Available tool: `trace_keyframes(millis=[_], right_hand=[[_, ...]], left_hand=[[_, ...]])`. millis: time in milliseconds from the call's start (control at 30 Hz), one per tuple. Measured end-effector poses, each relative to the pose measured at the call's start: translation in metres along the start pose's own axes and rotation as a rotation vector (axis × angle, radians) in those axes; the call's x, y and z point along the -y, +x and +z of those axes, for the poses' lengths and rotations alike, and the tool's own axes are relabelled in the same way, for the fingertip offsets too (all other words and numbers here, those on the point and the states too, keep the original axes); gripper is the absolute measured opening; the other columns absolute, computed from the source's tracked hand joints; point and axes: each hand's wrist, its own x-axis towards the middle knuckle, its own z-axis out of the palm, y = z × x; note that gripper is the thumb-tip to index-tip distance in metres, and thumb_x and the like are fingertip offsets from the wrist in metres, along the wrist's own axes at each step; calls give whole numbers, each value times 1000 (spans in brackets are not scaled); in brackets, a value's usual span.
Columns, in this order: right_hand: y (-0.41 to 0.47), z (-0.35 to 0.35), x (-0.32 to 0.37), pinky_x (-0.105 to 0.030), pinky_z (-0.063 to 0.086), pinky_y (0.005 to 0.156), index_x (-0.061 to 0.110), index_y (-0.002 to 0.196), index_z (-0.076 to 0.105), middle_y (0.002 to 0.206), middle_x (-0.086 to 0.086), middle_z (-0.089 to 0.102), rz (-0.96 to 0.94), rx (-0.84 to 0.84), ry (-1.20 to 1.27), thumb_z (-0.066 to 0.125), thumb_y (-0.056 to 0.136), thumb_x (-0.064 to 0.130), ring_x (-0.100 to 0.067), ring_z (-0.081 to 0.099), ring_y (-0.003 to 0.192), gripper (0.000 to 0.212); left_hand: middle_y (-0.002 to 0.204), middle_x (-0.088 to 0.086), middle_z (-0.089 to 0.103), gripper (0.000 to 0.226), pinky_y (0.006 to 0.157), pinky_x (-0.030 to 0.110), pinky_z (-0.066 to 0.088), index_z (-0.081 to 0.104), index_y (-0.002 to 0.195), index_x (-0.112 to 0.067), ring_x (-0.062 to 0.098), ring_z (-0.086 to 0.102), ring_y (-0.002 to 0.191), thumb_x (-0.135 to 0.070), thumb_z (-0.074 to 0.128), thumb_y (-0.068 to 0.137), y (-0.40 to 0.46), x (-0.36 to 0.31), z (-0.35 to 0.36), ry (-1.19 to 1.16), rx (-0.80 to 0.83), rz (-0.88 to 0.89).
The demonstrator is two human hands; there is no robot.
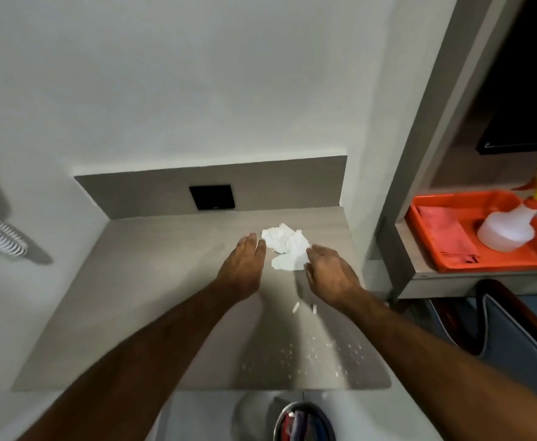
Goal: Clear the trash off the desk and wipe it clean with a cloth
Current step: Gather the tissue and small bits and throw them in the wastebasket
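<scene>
desk (152,300): grey wood-look top, fills mid frame, set into a white wall corner; low grey back panel at far edge
back panel socket (212,197): black square plate, on the panel, far centre
side shelf (419,265): grey unit right of desk, well apart from the hands
tray (426,230): orange plastic, on the side shelf, far right
spray bottle (508,230): translucent white body, yellow and orange trigger head, stands in tray's right part
cloth (445,233): pinkish red, lies flat in tray, left of the bottle
bin (305,421): round dark rim, under desk's near edge, coloured stuff inside, blurry
left hand (243,265): palm down, fingers straight and together, grasping nothing; fingertips just beside the left edge of the tissue, contact unclear
right hand (330,272): palm down, fingers loosely curled, nothing gripped; fingertips at the tissue's right near edge, seem to touch it
crumpled tissue (284,246): white, on desk, far centre-right, between the two hands
paper bits (295,307): two small white scraps on desk, near side of the right hand, below the wrist
crumbs (308,358): scattered white specks, near right part of desk, by the right forearm
coiled cord (0,233): white spiral, left wall, blurred
</scene>
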Motion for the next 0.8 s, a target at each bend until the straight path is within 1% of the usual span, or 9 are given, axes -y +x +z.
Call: trace_keyframes(millis=[67,200,267,333,400,500,567,667,800], right_hand=[[19,16,0,-41,51,94,8,117,58,122,-14,60,-22,119,-30,46,92,22,-36,57,116,31],[39,65,2,-47,47,100,22,144,38,157,-18,29,-55,273,-179,42,98,29,-41,47,126,47],[44,82,2,-45,48,94,24,140,43,148,-18,38,-40,246,-273,40,98,30,-39,50,117,43],[47,86,0,-40,51,89,22,125,60,127,-12,54,-3,171,-254,44,94,28,-34,53,109,35],[49,84,-4,-36,53,86,21,110,70,116,-8,61,79,108,-182,48,89,25,-31,58,105,30],[54,75,-11,-35,54,81,19,99,68,107,-9,68,257,29,-101,50,86,23,-32,66,94,23],[59,72,-12,-38,55,83,24,106,57,109,-8,63,392,-1,53,57,84,27,-33,66,93,22],[66,70,-14,-43,54,86,31,123,43,122,-9,44,543,35,212,69,80,31,-37,62,97,50],[62,69,-15,-31,53,84,18,99,75,108,-14,68,544,71,183,66,84,28,-33,66,97,20]], left_hand=[[157,29,22,64,119,48,29,24,149,2,45,24,144,-1,45,89,27,13,11,-20,90,28],[162,22,11,72,113,53,38,16,153,-7,43,19,146,-2,52,91,79,20,33,19,214,176],[161,19,19,64,110,52,40,20,154,-11,40,28,143,-13,50,98,97,19,44,4,255,238],[151,19,37,52,107,46,41,33,150,-12,37,44,132,-15,44,99,104,17,53,1,287,269],[136,18,51,42,100,38,42,50,136,-12,35,53,118,-11,42,95,104,19,58,-8,246,227],[119,17,58,25,86,37,46,65,110,-8,37,58,106,-14,49,93,97,25,57,-63,192,76],[112,18,59,21,81,37,50,67,105,-5,38,61,101,-13,53,91,90,31,56,-60,199,29],[110,19,60,21,83,41,51,68,104,-4,40,63,101,-11,55,89,76,33,54,-87,204,-16],[112,18,66,21,92,40,51,71,103,-4,36,63,106,-11,62,85,57,28,50,-209,213,-94]])
